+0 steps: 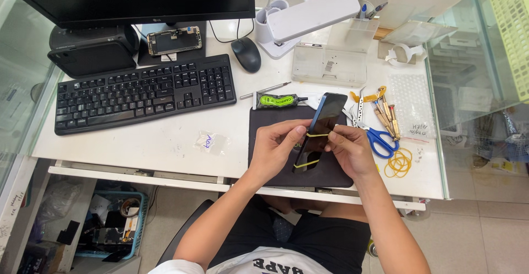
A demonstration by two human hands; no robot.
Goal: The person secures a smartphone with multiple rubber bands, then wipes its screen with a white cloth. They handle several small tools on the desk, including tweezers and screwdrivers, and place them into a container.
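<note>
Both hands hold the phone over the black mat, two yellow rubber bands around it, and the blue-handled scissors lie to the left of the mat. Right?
Not quite: the head view shows the blue-handled scissors to the right of the black mat. The rest holds: left hand and right hand hold the phone with two yellow rubber bands.

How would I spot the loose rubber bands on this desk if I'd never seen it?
Start at the white desk and find the dark mat in front of the person. Just right of it, past the right hand, lie blue-handled scissors. The rubber bands sit below those: a small pile of thin yellow loops, the only round yellow things lying there.
</note>
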